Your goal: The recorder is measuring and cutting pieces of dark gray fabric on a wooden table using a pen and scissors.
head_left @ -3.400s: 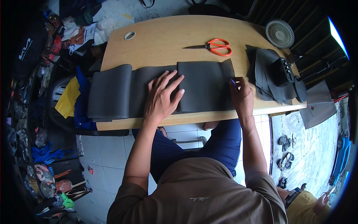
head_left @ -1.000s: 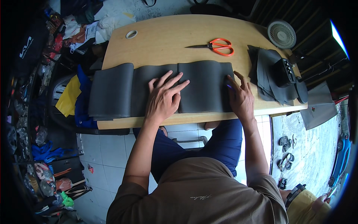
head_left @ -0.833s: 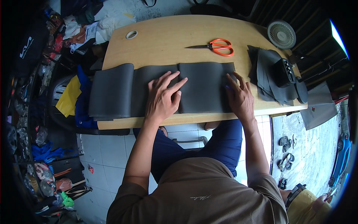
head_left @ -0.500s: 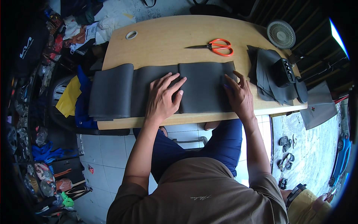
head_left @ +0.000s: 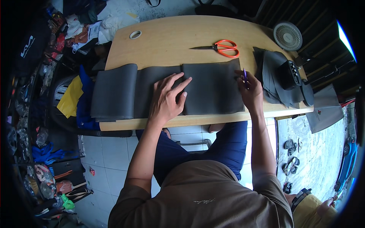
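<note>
A long dark grey sheet of thin, flexible material lies along the table's near edge. Its left part is folded or rolled over itself in layers. My left hand rests on the middle of the sheet, fingers spread, pressing beside a crease. At the right end, my right hand pinches a slim purple pen whose shaft points away from me. That hand is just off the sheet's right edge; whether its fingertips touch the sheet is hard to make out.
Orange-handled scissors lie beyond the sheet, and a white tape roll at far left. Cut dark pieces, a black box-like device and a small fan stand right. Another person's arm shows lower right.
My right hand has shifted right, from lying over the sheet's right end to its edge, bringing the purple pen into clear sight. My left hand stays in place.
</note>
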Tool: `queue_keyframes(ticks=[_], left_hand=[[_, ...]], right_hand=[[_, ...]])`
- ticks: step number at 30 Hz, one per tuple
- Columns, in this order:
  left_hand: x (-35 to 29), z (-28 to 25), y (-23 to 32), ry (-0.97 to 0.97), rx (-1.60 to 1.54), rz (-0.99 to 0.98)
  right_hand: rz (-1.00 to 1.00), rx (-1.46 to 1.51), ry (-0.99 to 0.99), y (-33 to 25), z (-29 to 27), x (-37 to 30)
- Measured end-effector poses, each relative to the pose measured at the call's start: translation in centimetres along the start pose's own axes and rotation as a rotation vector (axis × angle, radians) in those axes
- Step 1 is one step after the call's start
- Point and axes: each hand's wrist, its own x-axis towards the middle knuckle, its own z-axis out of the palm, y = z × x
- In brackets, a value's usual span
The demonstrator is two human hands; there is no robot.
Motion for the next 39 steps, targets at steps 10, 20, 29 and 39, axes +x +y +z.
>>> queue_keyframes(ticks=[10,20,29,39], left_hand=[[-0.1,0.2,-0.3,-0.010,0.018,0.023],[0.0,0.3,-0.1,-0.018,0.050,-0.002],[-0.1,0.3,-0.1,-0.029,0.088,-0.032],[-0.1,0.2,-0.1,-0.046,0.083,-0.030]], right_hand=[[-0.115,-0.260,0.089,2.7,1.3,-0.9],[-0.219,-0.574,0.133,2.5,2.0,-1.5],[-0.256,-0.622,0.132,2.8,1.8,-1.4],[-0.235,-0.638,0.105,2.6,1.6,-1.3]])
